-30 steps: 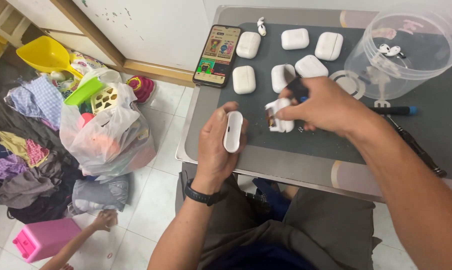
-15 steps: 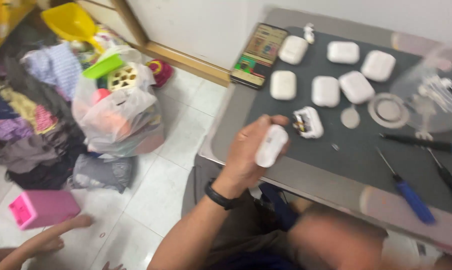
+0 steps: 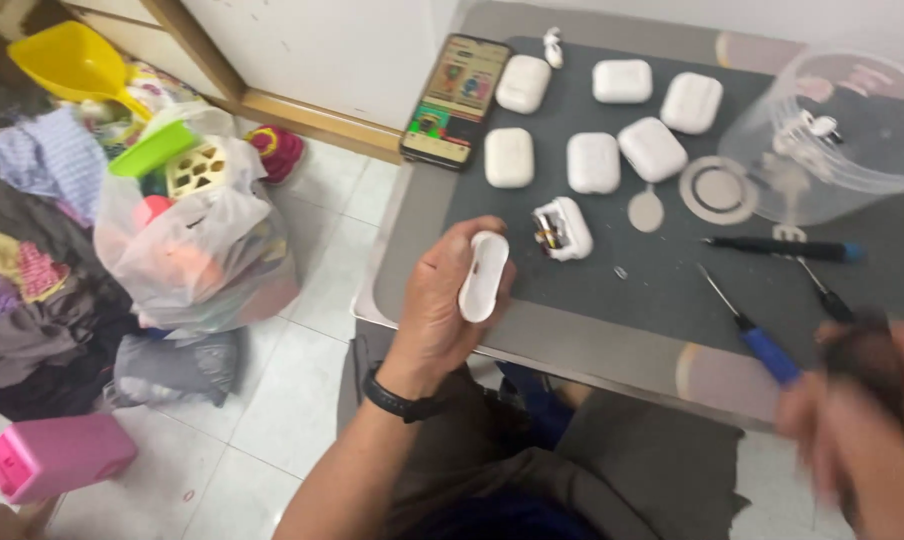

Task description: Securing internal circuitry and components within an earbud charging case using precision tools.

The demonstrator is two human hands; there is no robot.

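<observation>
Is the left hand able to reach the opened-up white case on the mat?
Probably yes. The opened white earbud case lies just beyond the left hand with bare dark mat between them. But that hand already holds a closed white case, so its fingers are busy.

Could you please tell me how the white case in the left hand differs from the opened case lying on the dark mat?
The held case is gripped by the left hand above the table edge; the opened case lies on the mat, touched by nothing. The held case looks whole and plain white; the opened case shows dark and metallic parts inside. Both are small, white and rounded.
</observation>
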